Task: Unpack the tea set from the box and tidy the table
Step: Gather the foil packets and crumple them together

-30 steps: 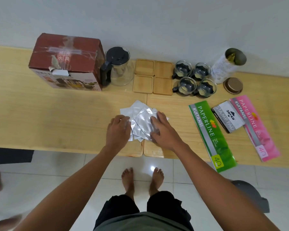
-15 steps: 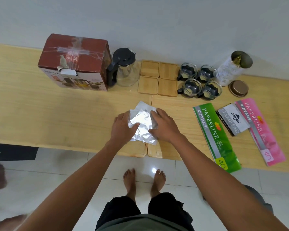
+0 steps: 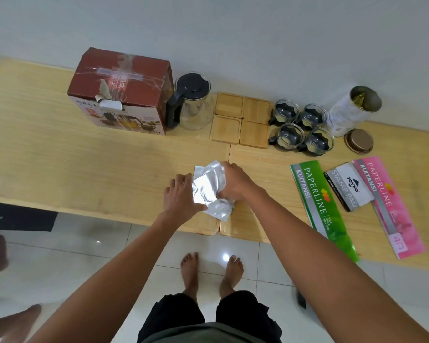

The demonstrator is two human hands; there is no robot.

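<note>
A bunch of silver foil packets (image 3: pixel 209 188) lies on the wooden table (image 3: pixel 84 169) near its front edge. My left hand (image 3: pixel 182 198) presses against the bunch from the left and my right hand (image 3: pixel 235 181) grips it from the right. At the back stand the red-brown tea set box (image 3: pixel 120 92), a glass pitcher with a black lid (image 3: pixel 192 101), several square bamboo coasters (image 3: pixel 240 120) and several small glass cups with black holders (image 3: pixel 301 127).
A white tin (image 3: pixel 349 110) stands open at the back right, its brown lid (image 3: pixel 359 140) beside it. A green receipt book (image 3: pixel 320 206), a stamp pad box (image 3: pixel 349 185) and a pink receipt book (image 3: pixel 386 204) lie on the right. Another person's bare feet (image 3: pixel 0 293) show at the lower left.
The spread-out foil packets have been pushed together into one bunch between my hands. My right hand has curled around it. The view has shifted slightly.
</note>
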